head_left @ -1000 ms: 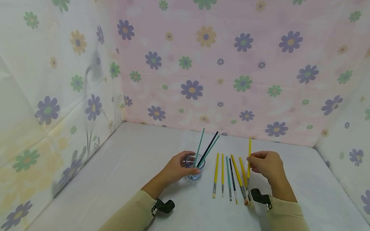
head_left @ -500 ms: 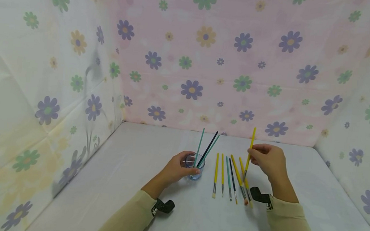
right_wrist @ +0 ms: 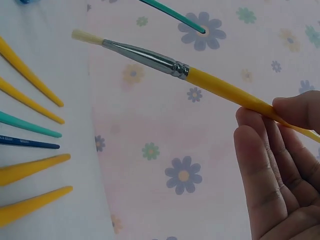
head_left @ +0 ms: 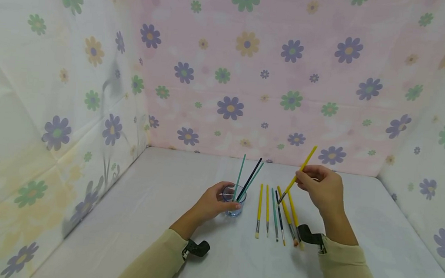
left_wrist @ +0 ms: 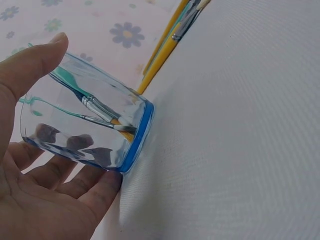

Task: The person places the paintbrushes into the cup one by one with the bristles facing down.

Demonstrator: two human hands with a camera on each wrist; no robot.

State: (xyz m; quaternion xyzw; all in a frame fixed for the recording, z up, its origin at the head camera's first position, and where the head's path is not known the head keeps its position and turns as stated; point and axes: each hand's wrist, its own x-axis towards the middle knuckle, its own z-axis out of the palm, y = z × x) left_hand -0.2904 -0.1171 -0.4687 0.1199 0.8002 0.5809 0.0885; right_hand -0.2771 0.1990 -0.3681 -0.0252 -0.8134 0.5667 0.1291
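My left hand (head_left: 211, 204) holds a clear glass (left_wrist: 137, 140) with a blue base, thumb on one side and fingers on the other. The glass stands on the table with two teal paintbrushes and a dark paintbrush (head_left: 253, 171) leaning in it, bristles down. Off to the right, my right hand (head_left: 325, 191) pinches a yellow paintbrush (right_wrist: 220, 90) by its handle between thumb and fingers. This brush is raised and tilted, its pale bristles pointing down and left, above the row of brushes in the head view.
Between the hands, several yellow paintbrushes (head_left: 260, 203), a teal paintbrush (head_left: 274, 204) and a dark paintbrush (head_left: 279, 209) lie in a row, bristles toward me. The white table (head_left: 181, 166) ends at a flowered cloth backdrop (head_left: 204, 124), with cloth on both sides too.
My right hand has lifted the yellow paintbrush off the row and tilted it, swinging its bristle end to the left. The left hand and the glass have stayed in place.
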